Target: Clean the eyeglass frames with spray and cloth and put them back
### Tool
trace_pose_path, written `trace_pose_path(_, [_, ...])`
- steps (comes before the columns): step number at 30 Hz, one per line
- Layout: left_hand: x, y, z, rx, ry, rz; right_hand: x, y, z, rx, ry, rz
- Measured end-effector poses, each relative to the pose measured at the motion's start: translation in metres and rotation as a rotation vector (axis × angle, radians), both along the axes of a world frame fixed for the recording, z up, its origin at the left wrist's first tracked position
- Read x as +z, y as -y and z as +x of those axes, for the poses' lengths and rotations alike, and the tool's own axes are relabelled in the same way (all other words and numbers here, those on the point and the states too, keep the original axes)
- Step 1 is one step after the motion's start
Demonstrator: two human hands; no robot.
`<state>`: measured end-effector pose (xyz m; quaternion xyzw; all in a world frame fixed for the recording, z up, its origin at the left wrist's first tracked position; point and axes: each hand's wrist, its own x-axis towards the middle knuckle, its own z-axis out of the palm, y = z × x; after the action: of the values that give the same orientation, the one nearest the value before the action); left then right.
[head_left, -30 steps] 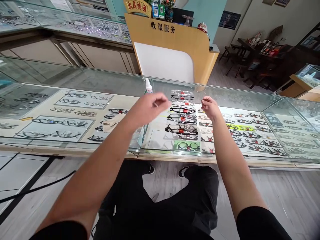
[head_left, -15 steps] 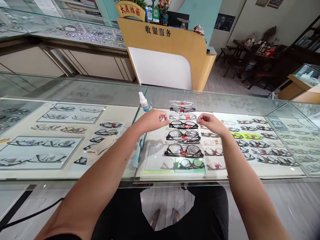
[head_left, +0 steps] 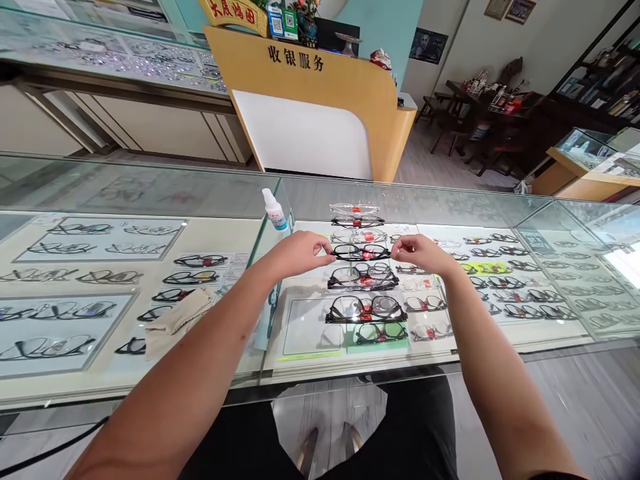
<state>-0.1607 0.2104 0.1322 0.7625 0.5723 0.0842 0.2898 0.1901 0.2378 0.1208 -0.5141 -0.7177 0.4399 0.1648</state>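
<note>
"What was biggest on my distant feed?"

"The glass-topped table (head_left: 220,233), eyewear showing in rows."

"And the hands?"

"I saw the left hand (head_left: 304,253) pinching the nine o'clock end of the black glasses (head_left: 362,253), and the right hand (head_left: 419,254) pinching the three o'clock end."

"Next?"

"The beige cloth (head_left: 181,319), at eight o'clock from those glasses."

"Where were they?"

"Between both hands, with other pairs at twelve and six."

"Smallest?"

"The spray bottle (head_left: 275,210), at ten o'clock."
</note>
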Motion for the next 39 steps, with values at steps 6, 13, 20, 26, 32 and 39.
trace_pose_path(6, [-0.001, -0.001, 0.002, 0.063, 0.016, 0.024, -0.007, -0.001, -0.005, -0.062, 0.001, 0.105])
trace_pose_path(13, [-0.005, -0.003, 0.002, 0.158, -0.051, 0.090, -0.018, -0.004, -0.012, -0.156, 0.051, 0.209])
trace_pose_path(20, [0.022, 0.010, -0.009, 0.016, -0.030, -0.202, 0.020, 0.008, 0.013, 0.105, 0.113, -0.109])
trace_pose_path(26, [0.028, 0.014, -0.009, -0.142, -0.033, -0.342, 0.027, 0.012, 0.016, 0.277, 0.273, -0.202])
trace_pose_path(32, [0.021, 0.009, -0.010, -0.099, -0.009, -0.268, 0.019, 0.010, 0.009, 0.224, 0.205, -0.160])
trace_pose_path(39, [0.019, 0.007, -0.011, -0.013, -0.012, -0.156, 0.014, 0.009, 0.005, 0.112, 0.135, -0.075])
